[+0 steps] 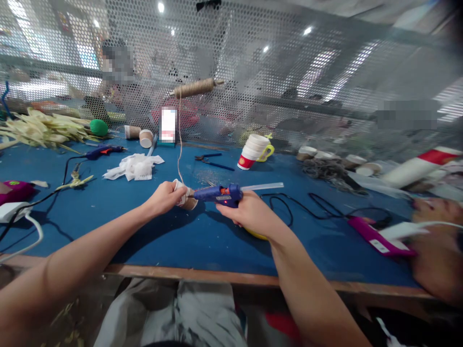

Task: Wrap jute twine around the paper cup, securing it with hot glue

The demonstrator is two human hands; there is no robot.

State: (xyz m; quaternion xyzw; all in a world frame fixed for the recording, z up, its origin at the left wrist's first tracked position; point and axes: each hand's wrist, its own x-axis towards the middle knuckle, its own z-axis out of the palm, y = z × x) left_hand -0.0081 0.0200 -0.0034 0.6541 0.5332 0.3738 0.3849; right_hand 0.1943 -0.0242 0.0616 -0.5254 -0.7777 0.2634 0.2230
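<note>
Left hand [166,196] grips a small paper cup [189,203], tilted, over the counter [217,248]; contact with it unclear. Twine [180,140] runs from cup up to spool [195,88]. Right hand [251,208] grips blue glue gun [219,194], nozzle at or just beside cup; trigger squeeze can't tell. To do this well, I'd say: thin glue line just ahead of the twine, cup turned slowly, strand lightly taut, left fingers clear of the presumably hot tip.
</note>
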